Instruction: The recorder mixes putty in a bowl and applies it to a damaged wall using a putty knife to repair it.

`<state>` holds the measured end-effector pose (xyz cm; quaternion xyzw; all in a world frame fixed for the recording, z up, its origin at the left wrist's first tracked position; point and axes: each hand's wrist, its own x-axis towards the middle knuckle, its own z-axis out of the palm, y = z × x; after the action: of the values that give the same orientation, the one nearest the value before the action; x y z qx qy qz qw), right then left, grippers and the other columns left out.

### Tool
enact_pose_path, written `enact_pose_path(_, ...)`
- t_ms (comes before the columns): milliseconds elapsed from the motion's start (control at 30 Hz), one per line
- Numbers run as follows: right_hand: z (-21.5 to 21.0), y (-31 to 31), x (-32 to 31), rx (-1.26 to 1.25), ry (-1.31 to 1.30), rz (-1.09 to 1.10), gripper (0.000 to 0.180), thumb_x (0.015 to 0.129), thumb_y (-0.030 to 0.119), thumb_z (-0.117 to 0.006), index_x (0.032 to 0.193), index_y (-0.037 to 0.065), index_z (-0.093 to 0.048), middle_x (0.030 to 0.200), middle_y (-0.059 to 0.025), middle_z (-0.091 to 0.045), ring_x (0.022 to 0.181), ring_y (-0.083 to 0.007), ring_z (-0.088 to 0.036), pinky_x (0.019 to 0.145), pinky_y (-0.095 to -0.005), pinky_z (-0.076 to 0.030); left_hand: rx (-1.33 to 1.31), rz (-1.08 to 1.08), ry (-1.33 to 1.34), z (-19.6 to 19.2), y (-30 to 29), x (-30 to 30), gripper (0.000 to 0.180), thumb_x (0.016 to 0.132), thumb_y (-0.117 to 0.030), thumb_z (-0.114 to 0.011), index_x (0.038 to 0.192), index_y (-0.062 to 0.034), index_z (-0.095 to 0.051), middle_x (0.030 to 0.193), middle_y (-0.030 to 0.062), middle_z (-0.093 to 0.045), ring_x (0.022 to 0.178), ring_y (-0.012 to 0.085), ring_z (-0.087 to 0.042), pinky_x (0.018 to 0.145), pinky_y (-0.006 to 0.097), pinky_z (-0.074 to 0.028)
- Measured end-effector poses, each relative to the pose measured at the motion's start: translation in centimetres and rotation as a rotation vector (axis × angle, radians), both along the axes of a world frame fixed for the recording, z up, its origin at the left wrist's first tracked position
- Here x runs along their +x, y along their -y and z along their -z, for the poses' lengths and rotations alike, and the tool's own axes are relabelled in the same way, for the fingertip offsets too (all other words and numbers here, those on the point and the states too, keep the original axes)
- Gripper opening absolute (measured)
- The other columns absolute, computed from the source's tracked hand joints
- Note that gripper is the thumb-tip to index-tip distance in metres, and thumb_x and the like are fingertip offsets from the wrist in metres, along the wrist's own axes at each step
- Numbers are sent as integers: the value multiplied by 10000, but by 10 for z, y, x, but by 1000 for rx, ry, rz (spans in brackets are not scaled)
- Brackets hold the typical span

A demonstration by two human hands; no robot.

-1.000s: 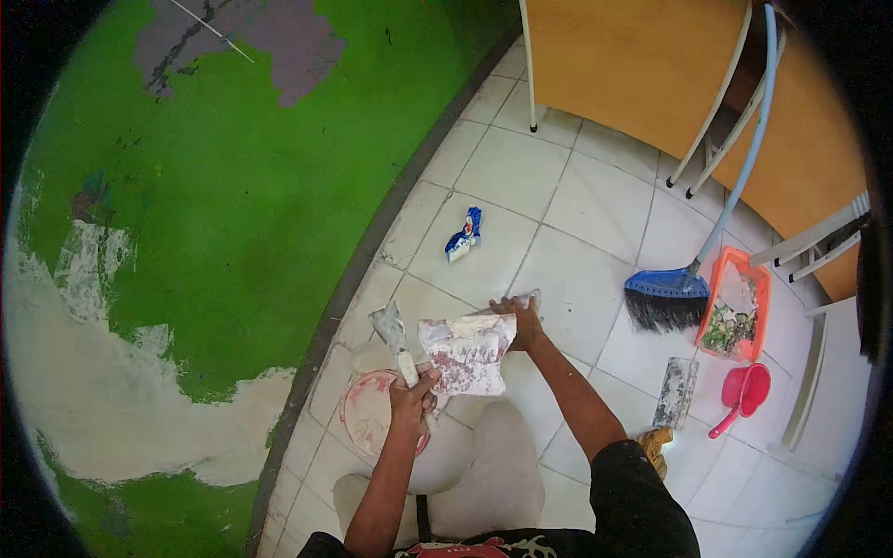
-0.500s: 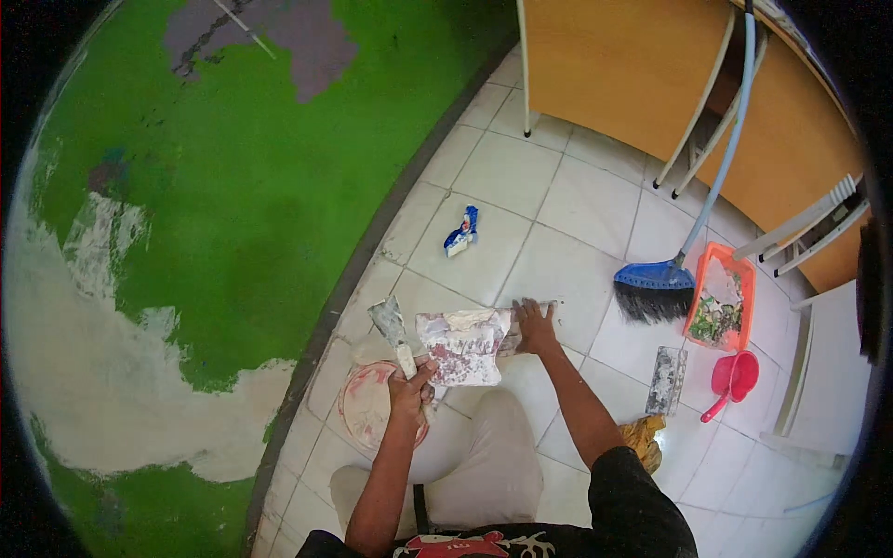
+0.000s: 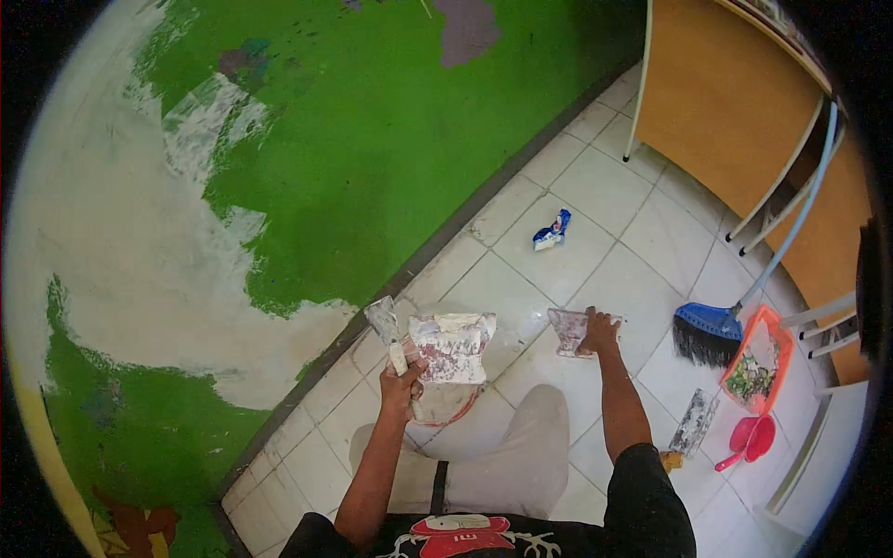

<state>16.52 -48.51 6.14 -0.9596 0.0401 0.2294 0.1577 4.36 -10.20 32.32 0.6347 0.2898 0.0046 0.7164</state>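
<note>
My left hand (image 3: 400, 391) is closed around a putty knife (image 3: 398, 358), its grey smeared blade pointing away from me. The same hand also steadies a wide, curved-sided board (image 3: 453, 358) loaded with white putty, thickest along its far edge. In my right hand (image 3: 600, 332), off to the right, is a flat scraper plate (image 3: 569, 333) streaked with putty; the fingers press over its right part and hide it. A gap separates the plate from the board. Partly hidden beneath the board lies a round, red-rimmed container (image 3: 453, 416).
At left, the green wall (image 3: 363, 186) carries a broad patch of white putty (image 3: 130, 270). On the tiled floor are a blue-and-white packet (image 3: 552, 231), a broom (image 3: 709, 321), an orange dustpan tray (image 3: 765, 361), a smeared trowel plate (image 3: 694, 421) and a pink dipper (image 3: 752, 437). Wooden desks (image 3: 730, 121) stand at far right.
My right hand has drawn the scraper plate away from the putty-loaded board, toward the right. My left hand keeps its hold. The view has turned toward the wall.
</note>
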Motion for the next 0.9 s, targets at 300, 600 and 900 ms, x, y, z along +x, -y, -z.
enact_pose_path(300,9,39,34,-25,-49,16,950,521,379,-870,1319,99,-438,1278,-159,-544,1250,-365,-473,953,-652,-381,-28,-88,-14,-3,5,-6,263,797,-12,-747,1007,-20,-589,740,33,-613,404,77,-437,362,233,-324)
enact_pose_path(600,51,-9,167,561,628,371,713,652,401,-848,1202,58,-553,878,-167,-640,850,-322,-660,738,-445,-549,6,-127,-30,21,7,-7,198,814,-18,-730,922,-41,-566,707,26,-579,395,67,-404,366,244,-313)
enact_pose_path(900,72,-61,284,587,338,894,946,636,457,-843,1263,-62,-361,1089,-290,-617,969,-423,-650,776,-462,-572,108,-260,-70,44,-13,-26,197,804,-13,-724,964,12,-613,749,61,-638,385,68,-413,357,242,-320)
